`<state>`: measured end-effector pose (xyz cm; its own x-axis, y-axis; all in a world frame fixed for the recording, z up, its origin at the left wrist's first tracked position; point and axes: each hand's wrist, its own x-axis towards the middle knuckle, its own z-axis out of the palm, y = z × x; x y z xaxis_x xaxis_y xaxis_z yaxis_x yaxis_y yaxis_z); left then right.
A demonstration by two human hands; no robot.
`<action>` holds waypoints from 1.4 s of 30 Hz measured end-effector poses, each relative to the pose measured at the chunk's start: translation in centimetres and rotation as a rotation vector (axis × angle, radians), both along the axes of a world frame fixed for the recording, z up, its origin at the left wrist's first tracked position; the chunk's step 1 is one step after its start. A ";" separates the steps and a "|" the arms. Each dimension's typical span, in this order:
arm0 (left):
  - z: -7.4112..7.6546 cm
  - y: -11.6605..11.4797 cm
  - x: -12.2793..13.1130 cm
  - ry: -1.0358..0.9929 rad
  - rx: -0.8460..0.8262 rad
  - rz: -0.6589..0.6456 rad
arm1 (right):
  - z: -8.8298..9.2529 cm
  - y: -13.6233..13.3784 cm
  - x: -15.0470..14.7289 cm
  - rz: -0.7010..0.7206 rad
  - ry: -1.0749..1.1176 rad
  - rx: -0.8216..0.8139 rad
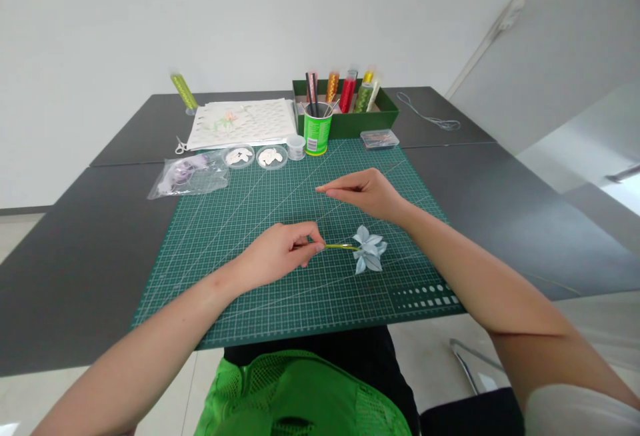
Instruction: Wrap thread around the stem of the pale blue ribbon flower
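My left hand is closed in a pinch on the green stem of a small pale blue paper flower, which hangs just above the green cutting mat. The bloom points right, away from that hand. My right hand hovers higher and farther back, fingers pinched together on a fine thread that runs down toward the stem; the thread is barely visible.
At the mat's far edge stand a green cup of tools, a small white jar, two clear dishes of petals and a plastic bag. Behind are a paper stack, a green box of glitter tubes and a clear case.
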<state>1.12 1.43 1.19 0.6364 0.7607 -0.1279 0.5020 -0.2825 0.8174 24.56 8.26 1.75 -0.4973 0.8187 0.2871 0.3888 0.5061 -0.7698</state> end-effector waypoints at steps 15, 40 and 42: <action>0.2 0.0 -0.9 -0.028 0.390 0.187 | -2.2 1.8 0.5 0.147 -0.095 -0.207; 0.7 1.6 -0.7 -0.622 -0.517 0.459 | -2.3 1.5 -0.2 -0.490 -0.237 0.185; 0.7 1.7 -0.7 -0.644 -0.554 0.454 | -2.3 0.3 -1.3 -0.341 -0.147 0.259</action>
